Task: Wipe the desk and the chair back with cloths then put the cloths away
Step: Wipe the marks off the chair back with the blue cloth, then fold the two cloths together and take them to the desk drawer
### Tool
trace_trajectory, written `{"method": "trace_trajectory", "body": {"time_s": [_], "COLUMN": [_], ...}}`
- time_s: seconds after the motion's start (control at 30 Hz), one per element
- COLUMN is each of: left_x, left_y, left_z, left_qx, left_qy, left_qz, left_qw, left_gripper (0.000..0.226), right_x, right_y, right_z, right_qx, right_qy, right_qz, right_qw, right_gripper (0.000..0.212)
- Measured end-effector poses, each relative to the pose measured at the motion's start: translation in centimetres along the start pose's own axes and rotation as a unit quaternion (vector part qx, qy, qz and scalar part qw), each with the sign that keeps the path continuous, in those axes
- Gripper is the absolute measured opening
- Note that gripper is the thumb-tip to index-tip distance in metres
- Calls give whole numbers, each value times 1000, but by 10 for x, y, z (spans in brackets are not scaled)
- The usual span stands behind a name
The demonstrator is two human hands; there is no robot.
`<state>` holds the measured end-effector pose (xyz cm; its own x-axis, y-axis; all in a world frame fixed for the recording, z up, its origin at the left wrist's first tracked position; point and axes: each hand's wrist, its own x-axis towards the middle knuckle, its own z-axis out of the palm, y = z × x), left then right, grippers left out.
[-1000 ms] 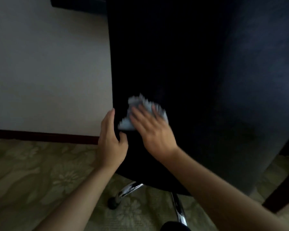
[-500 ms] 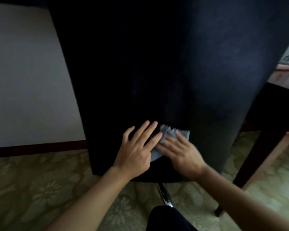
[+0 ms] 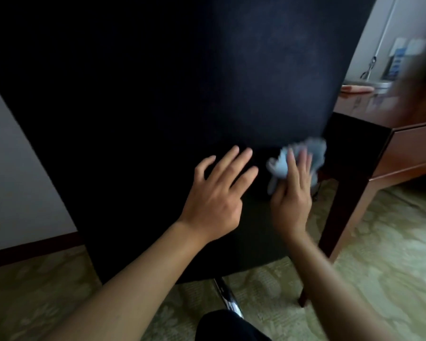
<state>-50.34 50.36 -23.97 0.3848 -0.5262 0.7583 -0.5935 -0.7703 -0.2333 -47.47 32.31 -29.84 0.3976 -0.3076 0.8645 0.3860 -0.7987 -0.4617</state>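
Fingers of the right hand press the cloth flat at the chair back's four-o'clock edge, where it may slip off; left hand splayed.

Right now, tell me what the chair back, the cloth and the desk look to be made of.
Chair back: dark, matte woven upholstery, it seems; a faint fabric grain shows, no shine.
Cloth: soft, pale blue-grey textile, crumpled under the right hand, edges blurred; possibly microfibre, cannot tell.
Desk: reddish-brown wood or veneer with a smooth, slightly glossy finish; darker leg.
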Motion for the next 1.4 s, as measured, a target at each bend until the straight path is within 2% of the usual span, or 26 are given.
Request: {"method": "trace_trajectory", "body": {"time_s": [0.03, 0.1, 0.13, 0.2, 0.4, 0.53, 0.7, 0.77, 0.87, 1.0, 1.13, 1.23, 1.4], "left_x": [-9, -26, -34, -46, -56, -49, -20, 2, 47, 128, 216, 274, 345], "left_y": [4, 12, 17, 22, 36, 42, 52, 53, 52, 54, 60, 67, 102], "left_z": [8, 23, 30, 42, 60, 53, 25, 3, -42, -120, -205, -262, -336], "left_qx": [-6, -14, -17, -26, -72, -173, -337, -372, -409, -447, -434, -446, -509], "left_qy": [-11, -44, -64, -92, -99, -95, -153, -193, -246, -267, -296, -279, -274], "left_qz": [10, 33, 46, 63, 45, 14, -130, -144, -166, -197, -234, -275, -327], "left_qw": [1000, 998, 997, 993, 991, 980, 920, 896, 863, 831, 818, 804, 748], "left_gripper": [56, 53, 51, 48, 48, 52, 52, 50, 50, 51, 39, 30, 17], "right_x": [-34, -91, -111, -124, -104, -81, -36, -12, 30, 105, 196, 252, 346], "right_y": [8, 10, 7, 2, -8, -25, -64, -78, -100, -144, -197, -221, -242], "right_z": [2, 8, 11, 15, 8, -13, -46, -65, -99, -150, -218, -262, -338], "right_qx": [10, 26, 37, 58, 96, 232, 383, 412, 420, 413, 389, 334, 255], "right_qy": [-2, -21, -32, -36, -34, -7, -3, 0, 0, -7, -38, -67, -41], "right_qz": [94, 280, 346, 416, 522, 601, 673, 705, 731, 728, 728, 704, 667], "right_qw": [996, 959, 937, 907, 847, 765, 632, 576, 538, 547, 564, 623, 699], "right_gripper": [52, 61, 63, 60, 52, 33, 25, 26, 30, 27, 31, 29, 33]}}
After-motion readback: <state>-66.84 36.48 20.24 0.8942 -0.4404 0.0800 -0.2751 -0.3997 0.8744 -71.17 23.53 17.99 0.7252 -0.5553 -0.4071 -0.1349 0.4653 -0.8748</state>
